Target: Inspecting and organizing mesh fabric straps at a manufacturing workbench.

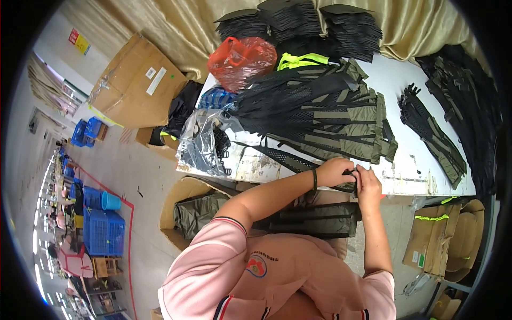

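Observation:
A long strip of black mesh with olive fabric (285,157) runs along the front of the white table (256,169), its right end between my hands. My left hand (336,172) is closed, pinching a dark edge of that end. Close beside it, my right hand (369,184) is closed on the same end, with fingertips near the left hand's. Exactly how the fingers grip the cloth is partly hidden. Just beyond my hands lies a fanned pile of similar mesh and olive strips (341,114). Below the table edge, folded olive fabric (314,220) rests close to my lap.
Behind the pile are a red plastic bag (242,61), neon-yellow fabric (301,60) and dark stacks (290,21). A clear plastic bag (205,141) holds black buckles. More strips (433,136) lie right. Cartons stand left (140,80) and lower right (432,237); blue crates (104,232) farther left.

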Motion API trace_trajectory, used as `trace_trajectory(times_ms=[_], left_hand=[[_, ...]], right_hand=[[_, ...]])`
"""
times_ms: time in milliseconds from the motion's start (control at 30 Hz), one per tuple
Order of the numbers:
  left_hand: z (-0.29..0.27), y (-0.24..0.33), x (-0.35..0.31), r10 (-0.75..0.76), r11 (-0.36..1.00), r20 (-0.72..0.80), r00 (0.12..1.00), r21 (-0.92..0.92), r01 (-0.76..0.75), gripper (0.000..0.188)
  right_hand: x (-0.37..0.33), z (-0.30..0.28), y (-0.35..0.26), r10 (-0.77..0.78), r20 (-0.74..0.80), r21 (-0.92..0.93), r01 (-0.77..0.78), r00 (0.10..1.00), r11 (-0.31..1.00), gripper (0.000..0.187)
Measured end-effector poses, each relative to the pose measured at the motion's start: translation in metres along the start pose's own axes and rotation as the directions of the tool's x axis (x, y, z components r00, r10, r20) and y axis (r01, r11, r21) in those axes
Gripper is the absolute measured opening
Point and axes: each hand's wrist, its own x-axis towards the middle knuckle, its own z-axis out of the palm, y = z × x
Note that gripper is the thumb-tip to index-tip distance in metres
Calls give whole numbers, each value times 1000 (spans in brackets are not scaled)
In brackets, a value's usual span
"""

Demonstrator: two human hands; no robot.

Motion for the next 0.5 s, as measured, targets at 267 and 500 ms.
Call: trace_trajectory(times_ms=[267,500], left_hand=[[-2,34,2,-52,999,-109,993,3,52,23],[-13,40,-7,-341,883,198,919,-266,386,19]], right_hand=[[24,-10,3,-83,-171,-257,37,982,966,15],[-10,25,-1,688,464,807,-586,557,-69,13]])
